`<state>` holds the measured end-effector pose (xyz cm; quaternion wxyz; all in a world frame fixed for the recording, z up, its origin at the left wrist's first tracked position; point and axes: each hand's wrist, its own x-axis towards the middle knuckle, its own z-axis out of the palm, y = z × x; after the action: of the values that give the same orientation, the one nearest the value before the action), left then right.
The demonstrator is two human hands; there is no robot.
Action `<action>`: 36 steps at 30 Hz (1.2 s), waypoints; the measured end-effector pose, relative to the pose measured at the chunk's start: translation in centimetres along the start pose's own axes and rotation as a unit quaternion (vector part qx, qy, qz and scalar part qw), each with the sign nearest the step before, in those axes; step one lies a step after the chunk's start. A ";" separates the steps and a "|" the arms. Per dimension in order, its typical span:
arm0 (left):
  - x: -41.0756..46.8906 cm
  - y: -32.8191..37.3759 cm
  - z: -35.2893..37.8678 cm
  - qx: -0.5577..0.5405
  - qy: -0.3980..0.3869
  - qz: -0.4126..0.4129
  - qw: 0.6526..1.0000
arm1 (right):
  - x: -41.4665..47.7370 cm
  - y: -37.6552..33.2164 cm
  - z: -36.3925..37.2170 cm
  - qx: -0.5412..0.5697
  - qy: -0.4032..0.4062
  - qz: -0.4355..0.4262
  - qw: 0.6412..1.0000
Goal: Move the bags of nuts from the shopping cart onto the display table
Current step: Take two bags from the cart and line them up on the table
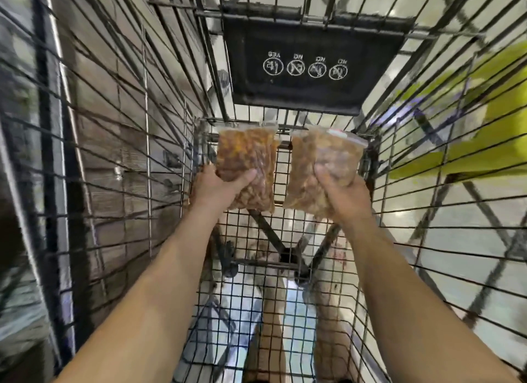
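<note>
— Is there any writing to read?
— Only on the black flap (313,40) at the far end of the shopping cart (285,271). It has four round pictograms, upside down, captioned "YES" and then "NO" three times. The bags carry no legible label. A red-and-white strip at the right bag's seal is too blurred to read.
— And the hands?
— Both arms stretch forward, below the flap. The left hand (221,183) grasps the left bag (246,151) low down, with the thumb across its front. The right hand (342,193) grips the right bag (322,157) the same way.
— What's inside?
— They are clear zip bags full of brown nuts. They are held upright side by side, apart, just below the flap and above the cart's wire floor.
— Anything else?
— A blurred yellow-green shape (484,131) outside the wires, right of the flap.
</note>
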<state>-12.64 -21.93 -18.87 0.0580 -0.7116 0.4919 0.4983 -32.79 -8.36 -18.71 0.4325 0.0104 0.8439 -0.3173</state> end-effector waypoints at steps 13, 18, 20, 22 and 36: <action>-1.6 1.5 0.5 -0.069 0.031 0.028 0.997 | -0.9 0.1 1.1 -0.005 0.056 -0.093 0.994; -3.2 1.2 -0.2 -0.086 0.047 0.058 0.994 | -2.5 -0.1 0.4 0.020 0.056 -0.101 0.993; -4.1 1.1 -0.5 -0.089 0.049 0.057 0.993 | -3.6 0.1 0.1 0.022 0.049 -0.106 0.993; -5.8 1.1 -1.2 -0.095 0.043 0.045 0.994 | -5.2 0.0 -0.5 0.018 0.040 -0.115 0.992; -24.7 1.1 -9.4 -0.210 0.084 0.145 0.963 | -21.3 -5.2 -8.1 0.091 -0.022 -0.217 0.972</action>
<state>-7.80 -12.00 5.17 -0.2068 -0.6680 0.4771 0.5322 -26.89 -2.58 3.14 0.3693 -0.1402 0.7837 -0.4793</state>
